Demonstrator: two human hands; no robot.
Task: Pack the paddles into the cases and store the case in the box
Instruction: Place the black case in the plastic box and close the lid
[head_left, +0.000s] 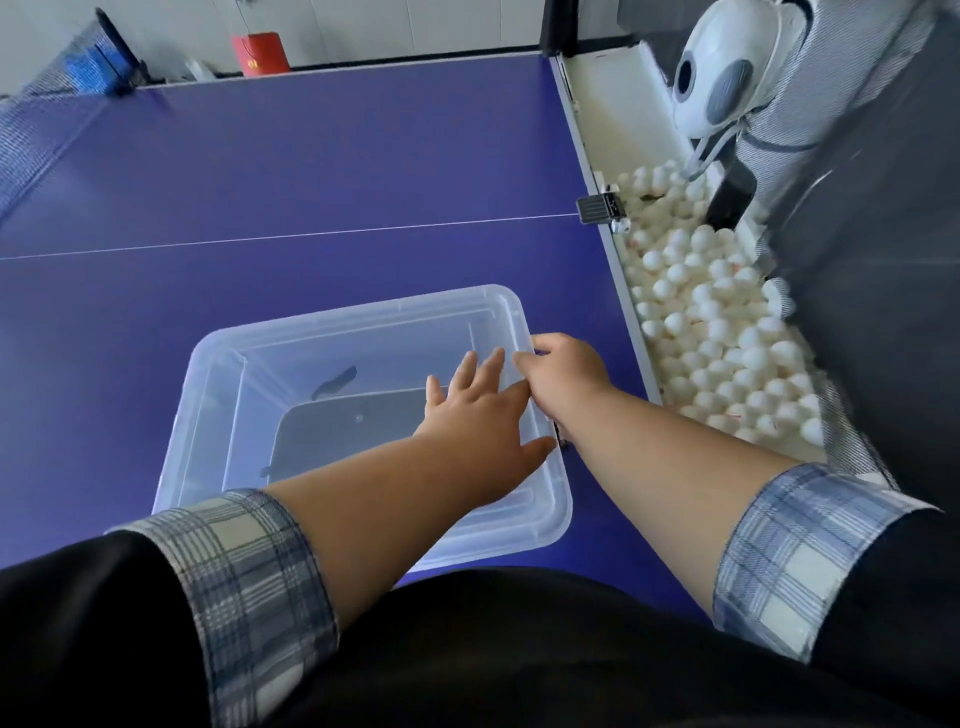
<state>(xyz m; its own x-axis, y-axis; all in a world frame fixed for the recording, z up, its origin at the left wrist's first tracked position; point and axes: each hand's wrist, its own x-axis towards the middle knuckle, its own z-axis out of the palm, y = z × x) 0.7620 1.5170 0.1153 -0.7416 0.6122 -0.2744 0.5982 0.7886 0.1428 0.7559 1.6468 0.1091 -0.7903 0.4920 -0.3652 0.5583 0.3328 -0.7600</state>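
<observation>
1. Our left hand (478, 415) lies flat on top of the clear rectangular plastic box (218, 364), fingers spread and gripping nothing; our right hand (563, 371) curls round its right rim.
2. The dark grey flat case (337, 431) sits inside, blurred through what we take for a lid.
3. Risk: uneven pressing could leave a corner unseated, or slide the box across the blue table-tennis table (311, 166).
4. Count: one box, one case, two hands, no loose paddles; white balls (717, 332) beyond counting.
</observation>
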